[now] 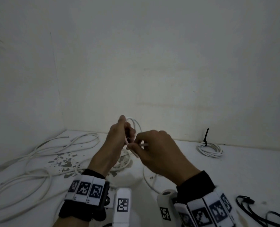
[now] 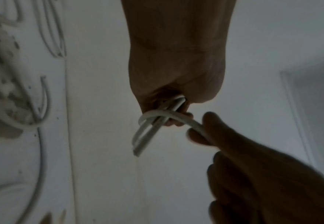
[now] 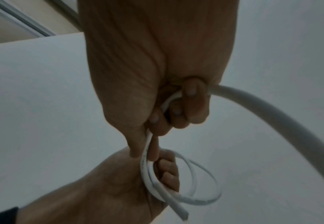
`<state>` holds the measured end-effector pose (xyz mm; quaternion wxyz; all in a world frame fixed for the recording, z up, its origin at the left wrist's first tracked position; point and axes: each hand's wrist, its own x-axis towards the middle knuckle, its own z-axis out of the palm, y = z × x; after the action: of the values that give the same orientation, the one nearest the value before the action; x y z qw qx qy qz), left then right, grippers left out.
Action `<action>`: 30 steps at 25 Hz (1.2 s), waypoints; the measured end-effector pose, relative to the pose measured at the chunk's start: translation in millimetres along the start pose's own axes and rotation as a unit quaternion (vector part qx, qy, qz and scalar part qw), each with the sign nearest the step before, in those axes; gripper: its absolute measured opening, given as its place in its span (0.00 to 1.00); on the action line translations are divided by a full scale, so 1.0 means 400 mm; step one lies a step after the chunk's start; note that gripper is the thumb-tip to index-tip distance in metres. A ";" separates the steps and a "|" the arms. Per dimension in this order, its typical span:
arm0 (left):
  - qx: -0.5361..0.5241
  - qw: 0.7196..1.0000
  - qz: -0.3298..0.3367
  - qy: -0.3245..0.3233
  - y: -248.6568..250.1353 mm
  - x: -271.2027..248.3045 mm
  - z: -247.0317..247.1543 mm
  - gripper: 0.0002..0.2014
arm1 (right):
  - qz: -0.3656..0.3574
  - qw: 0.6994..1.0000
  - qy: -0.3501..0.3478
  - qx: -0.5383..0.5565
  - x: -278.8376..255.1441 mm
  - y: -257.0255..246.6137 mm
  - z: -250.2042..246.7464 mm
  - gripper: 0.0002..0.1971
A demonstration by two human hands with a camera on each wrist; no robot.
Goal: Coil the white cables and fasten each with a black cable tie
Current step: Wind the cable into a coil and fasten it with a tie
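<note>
Above the white desk (image 1: 193, 164), the left hand (image 1: 118, 136) grips a small coil of white cable (image 1: 136, 122), its fingers curled round the gathered loops. In the right wrist view the coil (image 3: 195, 181) hangs from that hand (image 3: 118, 189) as two or three loops, with a cut end (image 3: 182, 213) sticking out below the palm. The right hand (image 1: 154, 148), just beside the left hand, pinches the running length of the same cable between thumb and fingers; in the left wrist view its fingertips (image 2: 209, 121) close on the strand (image 2: 186, 119) where it leaves the left hand (image 2: 176, 68). From the right hand the cable (image 3: 272, 106) curves away and down.

To the left of the hands, loose white cables (image 1: 42, 161) sprawl across the desk over a patch of chipped paint (image 1: 65, 163). Well to the right of the hands, near the wall (image 1: 152, 63), lies a finished coil (image 1: 210, 149) bound with a black cable tie (image 1: 206, 136) whose tail stands upright. Nearer the person, right of the right wrist, spare black ties (image 1: 253, 208) lie on the desk.
</note>
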<state>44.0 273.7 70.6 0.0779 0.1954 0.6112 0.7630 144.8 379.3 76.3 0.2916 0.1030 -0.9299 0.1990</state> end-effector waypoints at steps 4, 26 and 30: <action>0.164 0.977 0.013 -0.134 -0.016 -0.035 0.012 0.25 | 0.067 0.996 0.022 0.064 0.002 0.023 -0.043 0.18; -0.289 0.883 -0.174 -0.327 -0.022 -0.024 0.006 0.15 | 0.267 0.910 0.092 0.302 -0.012 0.135 -0.061 0.21; -0.308 0.879 -0.152 -0.329 -0.026 -0.015 0.004 0.16 | 0.232 0.928 -0.016 0.293 -0.013 0.109 -0.052 0.20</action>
<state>48.9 275.3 59.4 0.4464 0.3060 0.3062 0.7832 146.2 427.7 75.4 0.1798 -0.0313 -0.8328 0.5227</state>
